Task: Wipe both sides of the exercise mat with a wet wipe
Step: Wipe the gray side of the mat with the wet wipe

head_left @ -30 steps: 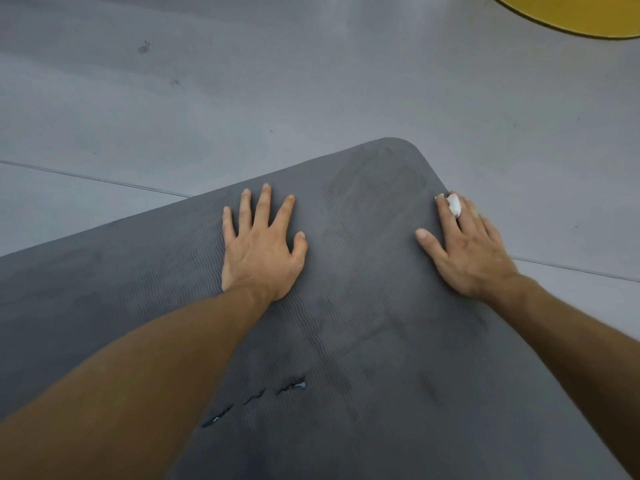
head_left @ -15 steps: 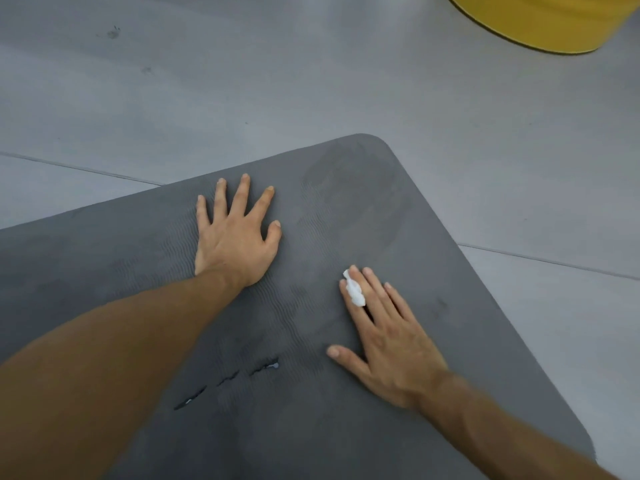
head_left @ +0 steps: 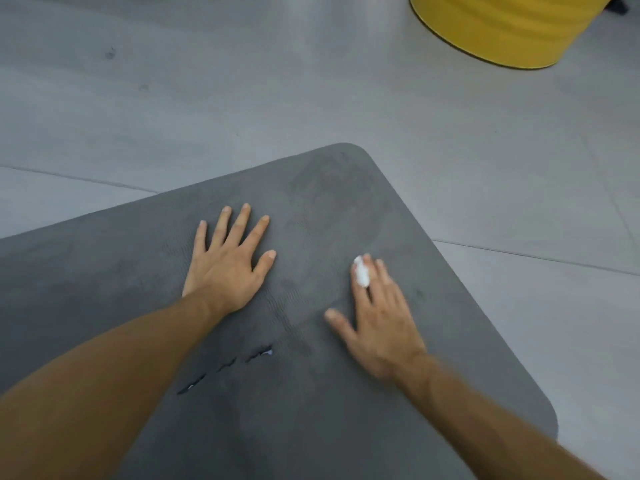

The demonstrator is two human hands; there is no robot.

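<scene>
The left hand [head_left: 227, 268] lies flat and open on the grey mat [head_left: 311, 427]. The right hand [head_left: 381, 323] presses the white wipe [head_left: 362, 275] down with straight fingers.

You are kneeling over a smooth pale grey tiled floor [head_left: 242, 98] crossed by thin seams. Directly on it lies a dark grey foam exercise mat [head_left: 346, 202], spread flat, and well beyond the mat's rounded corner stands a round yellow drum [head_left: 502, 26].
</scene>
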